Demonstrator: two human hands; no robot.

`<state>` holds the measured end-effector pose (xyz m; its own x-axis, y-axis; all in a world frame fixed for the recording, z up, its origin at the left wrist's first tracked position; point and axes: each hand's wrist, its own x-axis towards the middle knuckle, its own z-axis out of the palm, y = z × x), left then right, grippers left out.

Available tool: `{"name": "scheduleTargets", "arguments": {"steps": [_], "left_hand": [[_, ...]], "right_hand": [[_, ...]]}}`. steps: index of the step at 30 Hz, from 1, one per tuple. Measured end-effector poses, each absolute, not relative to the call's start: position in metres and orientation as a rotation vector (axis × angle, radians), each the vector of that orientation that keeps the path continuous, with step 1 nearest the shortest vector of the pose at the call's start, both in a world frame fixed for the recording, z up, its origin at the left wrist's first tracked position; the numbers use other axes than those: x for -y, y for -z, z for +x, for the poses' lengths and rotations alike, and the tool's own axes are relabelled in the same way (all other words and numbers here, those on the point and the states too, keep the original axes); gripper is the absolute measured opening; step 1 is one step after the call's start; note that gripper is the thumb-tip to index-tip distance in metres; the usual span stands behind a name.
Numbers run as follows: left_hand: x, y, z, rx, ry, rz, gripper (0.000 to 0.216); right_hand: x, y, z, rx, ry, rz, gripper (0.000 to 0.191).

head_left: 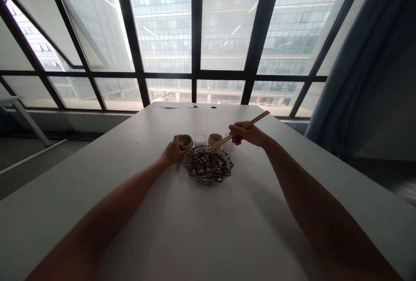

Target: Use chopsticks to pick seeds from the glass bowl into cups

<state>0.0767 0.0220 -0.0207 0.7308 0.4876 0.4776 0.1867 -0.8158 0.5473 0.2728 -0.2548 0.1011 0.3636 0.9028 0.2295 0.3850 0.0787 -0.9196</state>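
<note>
A glass dish (208,166) full of sunflower seeds sits in the middle of the white table (201,229). My right hand (248,134) is closed on a pair of wooden chopsticks (242,129), whose tips reach down to the far rim of the dish. My left hand (172,151) is wrapped round a small greenish cup (185,142) just left of the dish. Behind the dish stand a small clear glass (199,139) and a second greenish cup (214,138).
Some paper and two small dark objects (213,107) lie at the table's far edge under the big windows. A blue curtain (367,64) hangs at the right. A slanted white support (26,118) stands at the left by the floor.
</note>
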Motion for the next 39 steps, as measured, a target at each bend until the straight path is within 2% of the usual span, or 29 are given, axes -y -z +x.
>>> {"name": "scheduleTargets", "arguments": {"steps": [10, 20, 32, 39], "left_hand": [[-0.025, 0.027, 0.080, -0.501, -0.951, 2.466, 0.067], [-0.015, 0.018, 0.078, -0.480, -0.974, 2.507, 0.064], [-0.005, 0.008, 0.074, -0.548, -0.889, 2.560, 0.061], [-0.007, 0.010, 0.075, -0.543, -0.888, 2.562, 0.062]], "right_hand": [[0.254, -0.102, 0.270, 1.165, -0.542, -1.525, 0.056], [0.213, -0.082, 0.236, 1.119, -0.159, -1.293, 0.054], [0.201, -0.057, 0.197, 1.459, -0.025, -1.581, 0.038], [0.205, -0.069, 0.211, 1.318, -0.137, -1.483, 0.053]]}}
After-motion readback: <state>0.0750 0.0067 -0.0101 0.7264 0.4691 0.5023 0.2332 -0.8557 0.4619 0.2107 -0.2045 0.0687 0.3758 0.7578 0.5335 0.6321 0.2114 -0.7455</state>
